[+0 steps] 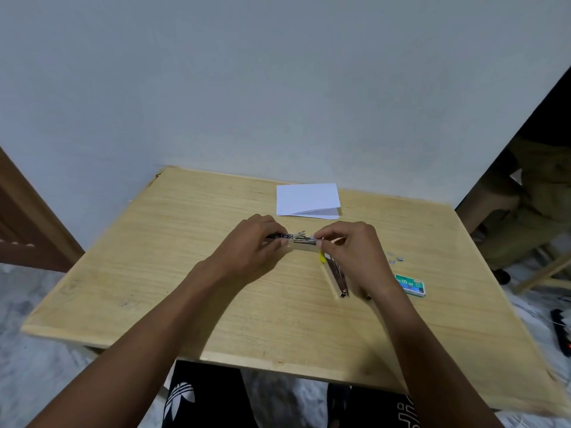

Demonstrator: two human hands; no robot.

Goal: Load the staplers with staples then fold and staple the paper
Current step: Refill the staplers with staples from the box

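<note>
A metal stapler [299,240] lies opened flat just above the table's middle. My left hand [251,242] grips its left end. My right hand [349,245] pinches something small over its open channel; what it holds is too small to tell. A second stapler [338,276] with a yellow part lies on the table under my right hand, running toward me. A green staple box [411,284] sits to the right. Loose staple strips [397,257] lie just above the box. Folded white paper [307,200] rests at the back of the table.
The wooden table [185,273] stands against a grey wall. A wooden door frame [27,217] is at the left. A person's legs and a wooden chair [525,217] are at the right. Cables lie on the floor at the far right.
</note>
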